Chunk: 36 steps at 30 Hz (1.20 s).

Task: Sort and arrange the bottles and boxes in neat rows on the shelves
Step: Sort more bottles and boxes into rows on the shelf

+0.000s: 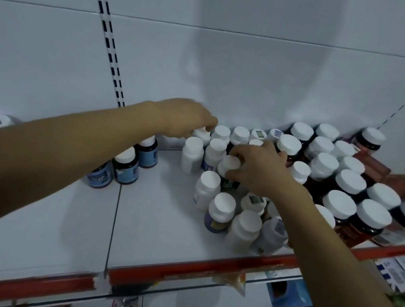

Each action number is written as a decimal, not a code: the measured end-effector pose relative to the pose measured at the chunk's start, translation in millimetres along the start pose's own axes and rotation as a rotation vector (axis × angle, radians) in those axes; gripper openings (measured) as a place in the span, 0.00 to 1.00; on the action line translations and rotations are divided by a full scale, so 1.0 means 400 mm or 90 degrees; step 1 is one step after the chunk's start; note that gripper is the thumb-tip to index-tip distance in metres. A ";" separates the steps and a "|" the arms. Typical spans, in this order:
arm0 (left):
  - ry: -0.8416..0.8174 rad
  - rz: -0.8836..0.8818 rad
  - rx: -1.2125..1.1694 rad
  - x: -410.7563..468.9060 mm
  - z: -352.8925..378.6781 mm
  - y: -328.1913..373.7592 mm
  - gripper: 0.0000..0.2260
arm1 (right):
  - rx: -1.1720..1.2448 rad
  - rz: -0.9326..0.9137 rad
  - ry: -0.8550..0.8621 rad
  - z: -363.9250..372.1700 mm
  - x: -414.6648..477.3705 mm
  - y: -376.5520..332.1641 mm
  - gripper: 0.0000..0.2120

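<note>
Here right hand grip holds round white-capped bottle; left hand grip blurred, cannot tell.

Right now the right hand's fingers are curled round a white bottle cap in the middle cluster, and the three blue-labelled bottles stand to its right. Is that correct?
Not quite. The head view shows the three blue-labelled bottles standing to the left of the right hand, not its right. Its fingers do curl round the white bottle cap.

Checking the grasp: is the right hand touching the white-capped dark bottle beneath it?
Touching. The head view shows the right hand with fingers curled round the white cap of the dark bottle.
</note>
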<state>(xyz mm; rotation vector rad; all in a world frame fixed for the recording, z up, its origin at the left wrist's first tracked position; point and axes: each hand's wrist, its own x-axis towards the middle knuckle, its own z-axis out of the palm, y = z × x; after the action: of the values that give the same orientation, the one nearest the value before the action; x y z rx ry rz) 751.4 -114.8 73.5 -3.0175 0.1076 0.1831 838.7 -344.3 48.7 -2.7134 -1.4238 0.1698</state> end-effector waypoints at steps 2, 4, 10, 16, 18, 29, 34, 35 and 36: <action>0.030 0.019 0.000 0.009 0.014 -0.004 0.16 | 0.000 0.003 0.003 0.005 -0.002 -0.004 0.19; 0.043 0.040 0.019 0.018 0.025 0.000 0.15 | -0.006 0.009 0.015 0.005 -0.004 -0.007 0.19; 0.000 0.028 0.082 -0.004 0.010 -0.007 0.17 | 0.025 0.007 0.110 -0.019 -0.025 -0.010 0.17; 0.142 -0.120 -0.057 -0.174 -0.115 -0.031 0.21 | 0.251 -0.041 0.302 -0.054 -0.069 -0.028 0.18; 0.218 -0.177 -0.159 -0.255 -0.139 -0.025 0.20 | 0.341 -0.023 0.371 -0.054 -0.078 -0.086 0.16; 0.730 -0.405 -0.882 -0.852 0.064 0.072 0.13 | 1.164 -0.067 0.110 0.033 -0.158 -0.612 0.07; 0.893 -0.512 -1.090 -1.230 0.167 0.056 0.14 | 1.354 -0.051 -0.177 0.116 -0.237 -0.952 0.09; 0.922 -0.540 -1.086 -1.305 0.177 0.048 0.14 | 1.382 -0.048 -0.229 0.130 -0.254 -1.026 0.09; 0.953 -0.562 -1.079 -1.378 0.187 0.040 0.15 | 1.405 -0.045 -0.277 0.145 -0.271 -1.100 0.10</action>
<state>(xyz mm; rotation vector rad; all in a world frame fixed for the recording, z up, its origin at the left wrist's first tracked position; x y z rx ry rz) 195.6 -86.6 66.6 -2.5153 -1.9341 -3.2006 411.5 -183.2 49.1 -0.7198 -0.4031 1.2995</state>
